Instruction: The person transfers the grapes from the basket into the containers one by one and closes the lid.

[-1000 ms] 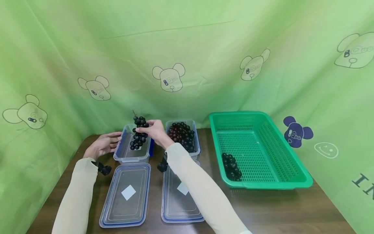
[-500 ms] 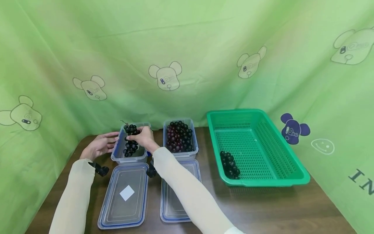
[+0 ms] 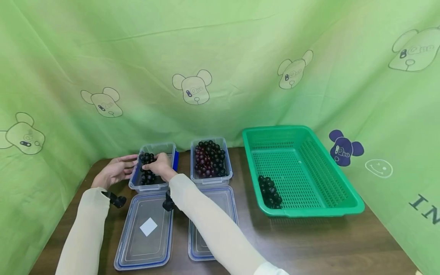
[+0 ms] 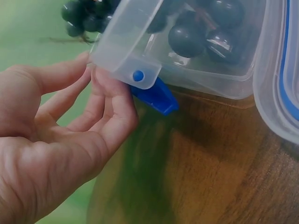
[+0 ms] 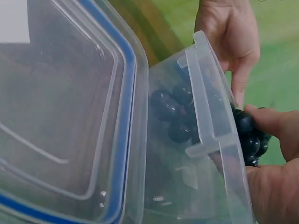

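Note:
My right hand [image 3: 160,166] pinches a bunch of dark grapes [image 3: 148,177] between thumb and fingers. The bunch lies lengthwise along the left side of a clear lidless box [image 3: 149,187], partly inside it. In the right wrist view the grapes [image 5: 246,133] show at the rim beside my thumb, others through the clear wall. My left hand [image 3: 115,170] touches the same box's left side, its fingertips at the rim. In the left wrist view those fingers [image 4: 112,95] sit near a hanging blue latch [image 4: 156,97].
A second clear box [image 3: 228,176] full of dark and reddish grapes stands to the right. Two blue-sealed lids [image 3: 132,244] lie before the boxes, the right one [image 3: 197,246] partly under my sleeve. A green basket [image 3: 343,187] at right holds another grape bunch [image 3: 269,193].
My right hand has lowered the grape bunch from above the left box to its left side, moving leftward and down. The left hand keeps its place at the box.

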